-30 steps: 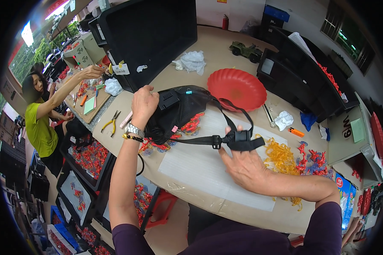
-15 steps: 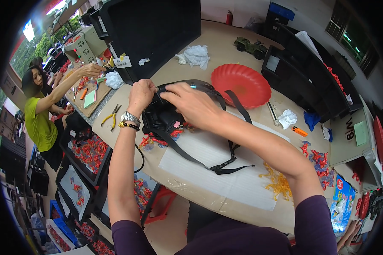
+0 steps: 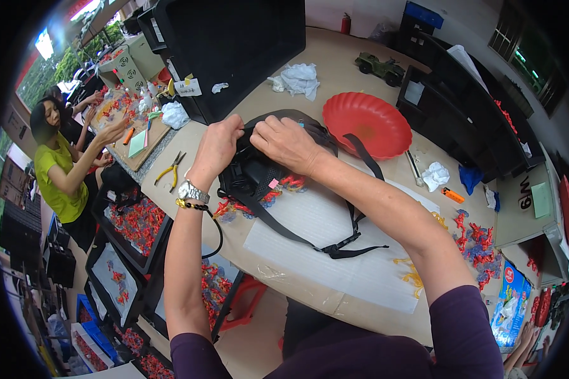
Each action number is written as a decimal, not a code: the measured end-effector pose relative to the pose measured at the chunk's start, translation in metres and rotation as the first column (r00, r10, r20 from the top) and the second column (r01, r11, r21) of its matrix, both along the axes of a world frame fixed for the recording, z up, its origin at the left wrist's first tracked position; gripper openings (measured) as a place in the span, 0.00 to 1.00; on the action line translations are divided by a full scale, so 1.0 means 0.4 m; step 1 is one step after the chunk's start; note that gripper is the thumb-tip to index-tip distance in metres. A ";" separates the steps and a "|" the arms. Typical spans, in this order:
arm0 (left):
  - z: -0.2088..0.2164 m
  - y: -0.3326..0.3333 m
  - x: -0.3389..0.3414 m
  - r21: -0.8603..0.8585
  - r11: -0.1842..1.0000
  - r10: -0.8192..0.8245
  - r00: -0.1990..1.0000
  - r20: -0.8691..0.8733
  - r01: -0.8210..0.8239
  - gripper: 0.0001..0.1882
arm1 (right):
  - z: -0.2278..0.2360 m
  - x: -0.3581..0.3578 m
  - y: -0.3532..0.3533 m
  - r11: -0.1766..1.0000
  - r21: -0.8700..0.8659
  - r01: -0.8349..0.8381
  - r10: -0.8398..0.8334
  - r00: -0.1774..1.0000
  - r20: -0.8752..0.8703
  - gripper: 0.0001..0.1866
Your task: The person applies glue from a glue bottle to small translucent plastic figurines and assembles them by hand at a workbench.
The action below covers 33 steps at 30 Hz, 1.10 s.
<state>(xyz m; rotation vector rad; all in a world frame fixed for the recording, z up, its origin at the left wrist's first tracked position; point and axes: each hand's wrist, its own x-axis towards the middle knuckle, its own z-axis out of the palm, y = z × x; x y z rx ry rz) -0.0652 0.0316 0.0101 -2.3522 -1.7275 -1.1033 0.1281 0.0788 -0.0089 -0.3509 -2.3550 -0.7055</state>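
Note:
A black fabric bag with long straps lies on the table in front of me, its top edge toward the far side. My left hand, a watch and a dark bracelet on its wrist, has closed fingers at the bag's left upper edge. Beside it, my right hand curls its fingers over the same edge, close to the left one. What exactly the fingertips pinch is hidden. A black strap with a plastic buckle trails from the bag across a white foam sheet. Small red figures peek out beneath the bag.
A red scalloped dish stands beyond my right hand. Yellow-handled pliers lie left. Yellow pieces, red figures and an orange lighter lie right. A large black bin rises behind; a co-worker in yellow-green sits left.
My right hand has drawn its fingers in over the bag's edge, and my left hand has turned slightly. The co-worker's outstretched arm has come back lower. The whole view has shifted a little.

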 end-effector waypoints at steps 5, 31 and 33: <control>0.003 -0.007 0.018 -0.022 1.000 -0.005 0.995 0.104 0.008 0.03 | -0.016 -0.009 -0.020 0.999 -0.032 -0.026 0.024 0.998 -0.056 0.08; -0.021 -0.062 0.019 -0.076 0.931 0.361 0.932 0.036 -0.357 0.05 | -0.048 0.083 -0.101 0.959 -0.190 -0.213 0.247 0.952 0.182 0.05; -0.018 -0.056 0.026 -0.011 0.921 0.390 0.921 0.026 -0.390 0.05 | -0.038 0.073 -0.094 0.948 -0.204 -0.243 0.273 0.952 0.138 0.05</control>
